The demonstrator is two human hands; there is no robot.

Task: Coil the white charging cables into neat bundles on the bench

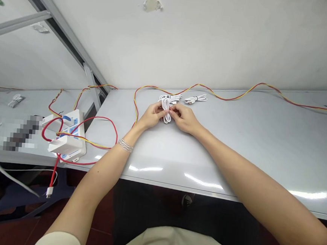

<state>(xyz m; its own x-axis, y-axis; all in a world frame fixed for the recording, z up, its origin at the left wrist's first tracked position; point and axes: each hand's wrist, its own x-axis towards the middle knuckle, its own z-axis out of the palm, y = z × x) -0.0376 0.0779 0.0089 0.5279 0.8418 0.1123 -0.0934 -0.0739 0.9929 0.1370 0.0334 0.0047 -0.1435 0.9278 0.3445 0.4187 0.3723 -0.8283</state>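
Between my two hands is a coiled white cable (166,108), its loops standing upright just above the grey table. My left hand (152,115) is closed on its left side, thumb across the coil. From the other side, the fingers of my right hand (182,117) pinch at the middle of the same coil; the fingertips are partly hidden. Right behind it lie more bundled white cables (174,98), partly covered by the coil. A separate white cable bundle (196,98) with a dark tie rests a little to the right.
A white power strip (71,136) with plugged-in adapters and red cords sits at the table's left end. Red and yellow twisted wires (227,99) run along the back wall. A metal frame post (91,84) stands at back left. A red cable with a white connector (49,192) hangs below the edge.
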